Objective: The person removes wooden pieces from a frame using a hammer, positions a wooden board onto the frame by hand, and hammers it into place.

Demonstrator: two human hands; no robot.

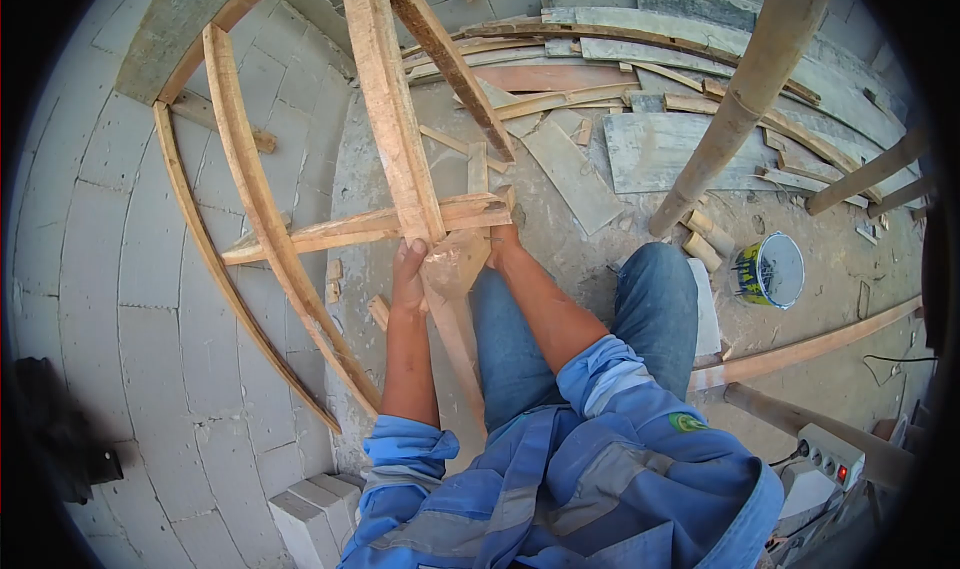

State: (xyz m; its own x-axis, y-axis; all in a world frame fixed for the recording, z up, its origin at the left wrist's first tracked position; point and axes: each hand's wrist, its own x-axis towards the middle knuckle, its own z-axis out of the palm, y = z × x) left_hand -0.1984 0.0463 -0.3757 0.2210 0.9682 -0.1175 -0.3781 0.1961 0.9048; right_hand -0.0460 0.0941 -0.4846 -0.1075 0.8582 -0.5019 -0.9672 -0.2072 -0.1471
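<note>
My left hand (409, 274) is closed on an upright wooden beam (393, 119), the thumb lying on its near face. My right hand (503, 244) is at the right end of a wooden crosspiece (370, 227), which runs leftward behind the beam. The fingers of my right hand are mostly hidden behind the wood. Between my two hands a short wooden piece (455, 259) sits beside the beam. Below it, a plank (458, 344) runs down toward my lap.
Narrow timbers (262, 199) lean at the left near a block wall (155, 269). Boards (670, 154) lie on the floor ahead. At the right are a bamboo pole (725, 119), a bucket (770, 269) and a power strip (830, 456). Grey blocks (312, 509) stand at lower left.
</note>
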